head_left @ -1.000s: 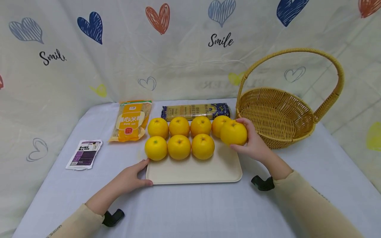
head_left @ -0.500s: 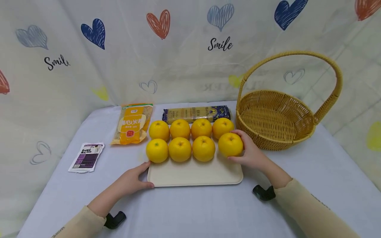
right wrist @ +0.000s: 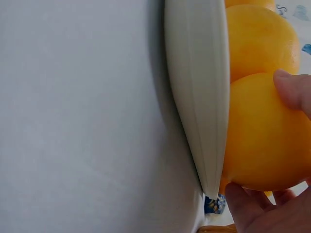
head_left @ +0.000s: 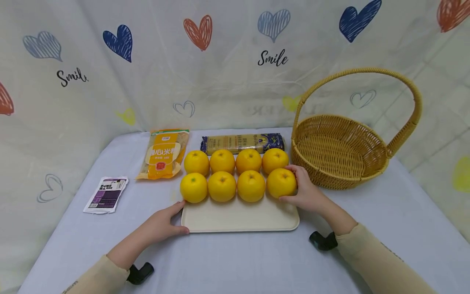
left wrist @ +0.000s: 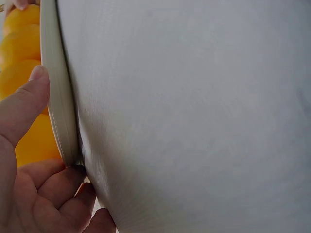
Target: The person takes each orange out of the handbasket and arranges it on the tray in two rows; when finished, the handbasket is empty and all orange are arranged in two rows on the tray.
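Observation:
My right hand [head_left: 306, 191] holds an orange [head_left: 281, 183] at the right end of the front row on a cream tray [head_left: 238, 218]. In the right wrist view, the thumb lies on one side of this orange [right wrist: 269, 138] and the fingers curl round the other. My left hand [head_left: 163, 222] grips the tray's front left corner. The left wrist view has its thumb [left wrist: 31, 99] against the rim, with the fingers bent at the corner. Several more oranges [head_left: 222, 186] stand in two rows on the tray's back part.
A wicker basket [head_left: 339, 179] with a tall handle stands at the back right. Behind the tray lies a long blue-and-gold packet [head_left: 240, 143]. An orange-labelled bag [head_left: 163, 155] and a purple-and-white sachet [head_left: 106, 195] lie to the left on the white-covered table [head_left: 235, 261].
The right hand has brought its orange down and towards the front, from before the back row's right end into the front row. The left hand has stayed at the tray corner.

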Motion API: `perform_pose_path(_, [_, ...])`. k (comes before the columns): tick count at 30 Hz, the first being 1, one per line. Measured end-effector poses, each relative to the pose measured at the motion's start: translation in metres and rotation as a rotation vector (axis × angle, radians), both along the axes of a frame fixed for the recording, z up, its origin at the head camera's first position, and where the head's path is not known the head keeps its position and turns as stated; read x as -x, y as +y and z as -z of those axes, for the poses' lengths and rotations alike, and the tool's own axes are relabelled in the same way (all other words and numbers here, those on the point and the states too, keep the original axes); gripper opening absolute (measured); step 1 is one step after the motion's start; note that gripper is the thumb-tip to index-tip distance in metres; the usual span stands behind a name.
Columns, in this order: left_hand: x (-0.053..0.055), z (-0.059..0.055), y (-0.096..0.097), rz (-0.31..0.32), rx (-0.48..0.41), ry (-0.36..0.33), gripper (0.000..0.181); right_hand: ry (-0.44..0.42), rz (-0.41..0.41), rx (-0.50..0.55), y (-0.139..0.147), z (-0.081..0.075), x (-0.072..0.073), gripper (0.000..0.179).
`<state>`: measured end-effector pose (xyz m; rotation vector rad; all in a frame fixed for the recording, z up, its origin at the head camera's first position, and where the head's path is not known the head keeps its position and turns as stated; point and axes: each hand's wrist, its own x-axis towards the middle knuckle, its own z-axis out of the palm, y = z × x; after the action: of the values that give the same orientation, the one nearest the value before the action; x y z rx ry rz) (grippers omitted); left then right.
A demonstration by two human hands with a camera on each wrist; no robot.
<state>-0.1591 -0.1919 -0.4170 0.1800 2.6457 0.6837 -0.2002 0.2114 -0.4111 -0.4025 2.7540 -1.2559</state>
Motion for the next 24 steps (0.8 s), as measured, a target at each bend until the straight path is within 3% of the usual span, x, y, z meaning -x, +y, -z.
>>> perform_pose_path(17, [0.0048,0.0012,0.0017,0.011,-0.008,0.0,0.098,-0.022,-0.016,0.008,0.0047,0.0002,0.0012,0.091])
perform_pose_path(24, [0.0043,-0.002,0.0016,0.003,-0.004,0.002,0.097,-0.007,-0.05,0.005,0.0042,-0.0067,0.0044,0.095])
